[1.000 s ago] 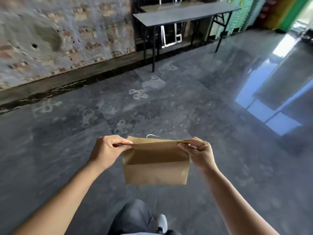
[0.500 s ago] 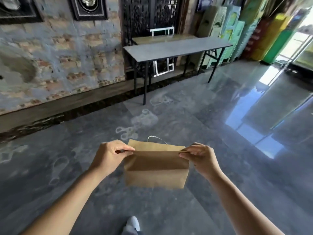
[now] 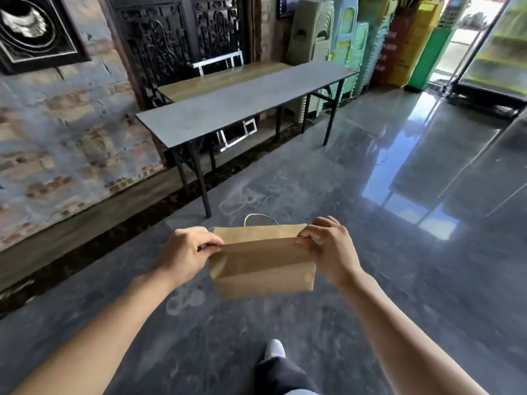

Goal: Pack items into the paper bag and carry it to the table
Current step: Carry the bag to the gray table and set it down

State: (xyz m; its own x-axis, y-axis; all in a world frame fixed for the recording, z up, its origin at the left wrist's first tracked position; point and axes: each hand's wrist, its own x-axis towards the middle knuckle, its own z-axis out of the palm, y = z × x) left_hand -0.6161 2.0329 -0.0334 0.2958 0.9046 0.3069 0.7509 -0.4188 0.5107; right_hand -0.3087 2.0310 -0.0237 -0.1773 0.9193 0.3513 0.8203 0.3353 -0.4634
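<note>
Both hands, left (image 3: 186, 252) and right (image 3: 332, 250), hold the bag (image 3: 263, 263) up by its top corners, fingers clamped on paper, the surface (image 3: 242, 105) well ahead.

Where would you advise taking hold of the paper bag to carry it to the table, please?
Grip the folded top edge of the paper bag at both ends, from either side, as the left hand and right hand do; the fold stays shut. The thin handle looks less steady.

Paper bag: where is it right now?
Head view, lower centre: the paper bag is held in the air between the left hand and right hand, over the dark floor, short of the grey table.
</note>
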